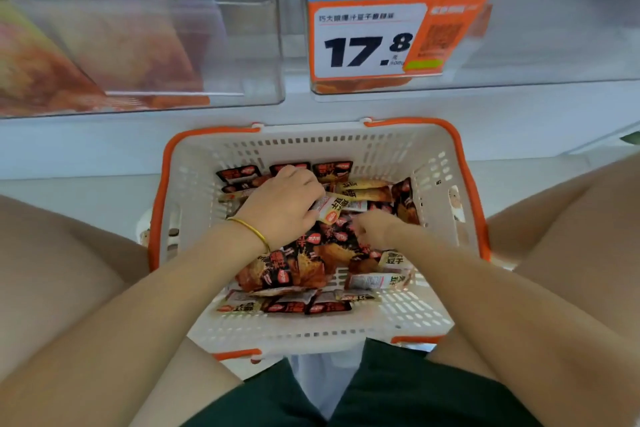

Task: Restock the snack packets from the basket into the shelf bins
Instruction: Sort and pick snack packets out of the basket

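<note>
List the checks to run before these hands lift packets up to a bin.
1. Left hand grips a pale packet: ok.
2. Right hand has a hold: cannot tell, blurred.
3. Basket within reach of both hands: ok.
4. Room in the bin behind the price tag: ok, only a low orange layer shows.
5. Dark packets match that tag: cannot tell.
</note>
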The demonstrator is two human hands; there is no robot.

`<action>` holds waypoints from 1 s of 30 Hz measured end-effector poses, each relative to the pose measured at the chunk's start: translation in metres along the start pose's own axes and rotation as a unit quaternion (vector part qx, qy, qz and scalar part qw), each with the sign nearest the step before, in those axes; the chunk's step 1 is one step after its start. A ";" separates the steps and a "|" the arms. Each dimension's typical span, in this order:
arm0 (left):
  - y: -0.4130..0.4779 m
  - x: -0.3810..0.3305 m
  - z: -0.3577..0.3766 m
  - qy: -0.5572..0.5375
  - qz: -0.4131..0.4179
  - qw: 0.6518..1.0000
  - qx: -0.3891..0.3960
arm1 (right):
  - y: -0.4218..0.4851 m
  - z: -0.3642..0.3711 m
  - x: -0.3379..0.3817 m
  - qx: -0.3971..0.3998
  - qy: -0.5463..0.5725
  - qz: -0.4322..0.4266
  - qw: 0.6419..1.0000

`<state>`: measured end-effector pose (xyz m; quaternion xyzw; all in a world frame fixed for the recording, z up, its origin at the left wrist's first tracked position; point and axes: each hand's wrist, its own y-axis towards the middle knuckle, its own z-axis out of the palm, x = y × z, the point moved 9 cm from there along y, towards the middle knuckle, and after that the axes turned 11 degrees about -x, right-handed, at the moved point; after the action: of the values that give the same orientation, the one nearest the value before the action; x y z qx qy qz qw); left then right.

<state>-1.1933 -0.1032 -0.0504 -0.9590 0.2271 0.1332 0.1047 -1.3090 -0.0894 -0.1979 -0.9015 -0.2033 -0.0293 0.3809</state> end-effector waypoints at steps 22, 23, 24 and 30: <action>-0.005 -0.073 -0.136 -0.404 -0.089 0.880 -0.234 | -0.198 -0.195 -0.009 -0.277 0.585 -0.075 0.758; -0.003 -0.082 -0.148 -0.410 -0.071 0.876 -0.242 | -0.207 -0.203 -0.008 -0.297 0.593 -0.088 0.744; -0.002 -0.091 -0.160 -0.412 -0.058 0.874 -0.250 | -0.217 -0.213 -0.008 -0.317 0.598 -0.097 0.730; -0.007 -0.116 -0.250 -0.310 0.019 0.857 -0.411 | -0.286 -0.301 -0.029 -0.451 0.653 -0.147 0.591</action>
<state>-1.2377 -0.1152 0.2214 -0.8193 0.1253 0.5069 -0.2369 -1.4156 -0.1303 0.2019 -0.6551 0.0096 -0.7536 -0.0530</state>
